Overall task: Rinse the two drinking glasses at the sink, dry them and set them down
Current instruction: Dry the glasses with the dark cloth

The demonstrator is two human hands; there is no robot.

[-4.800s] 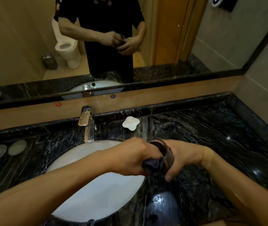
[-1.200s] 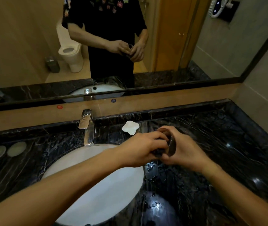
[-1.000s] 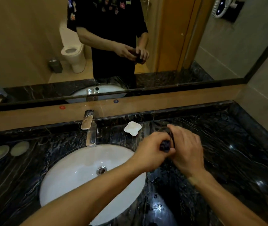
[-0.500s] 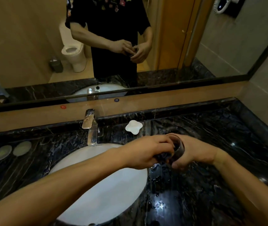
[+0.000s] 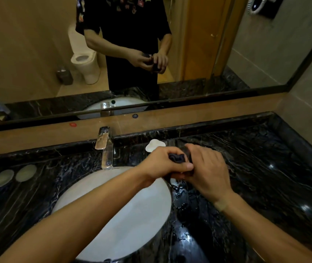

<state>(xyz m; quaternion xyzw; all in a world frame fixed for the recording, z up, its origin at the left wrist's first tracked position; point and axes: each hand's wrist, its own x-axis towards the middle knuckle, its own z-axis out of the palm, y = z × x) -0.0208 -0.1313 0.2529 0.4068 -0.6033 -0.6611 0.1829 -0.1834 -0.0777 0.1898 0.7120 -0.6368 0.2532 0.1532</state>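
My left hand (image 5: 162,162) is closed on a bunched dark cloth (image 5: 177,158), which is pushed into a drinking glass (image 5: 188,154). My right hand (image 5: 208,173) wraps around the glass from the right and hides most of it; only a dark sliver of the rim shows between my hands. Both hands meet just above the right edge of the white sink basin (image 5: 117,215). A second glass is not visible.
The chrome tap (image 5: 105,147) stands behind the basin. A small white flower-shaped dish (image 5: 154,144) lies just beyond my hands. Two round pale coasters (image 5: 14,175) sit at the far left. The black marble counter (image 5: 265,168) is wet near the basin. A mirror runs along the back.
Both hands rose slightly and moved toward the back wall. My right hand turned over the glass, now covering it, and the cloth sits deeper between my hands.
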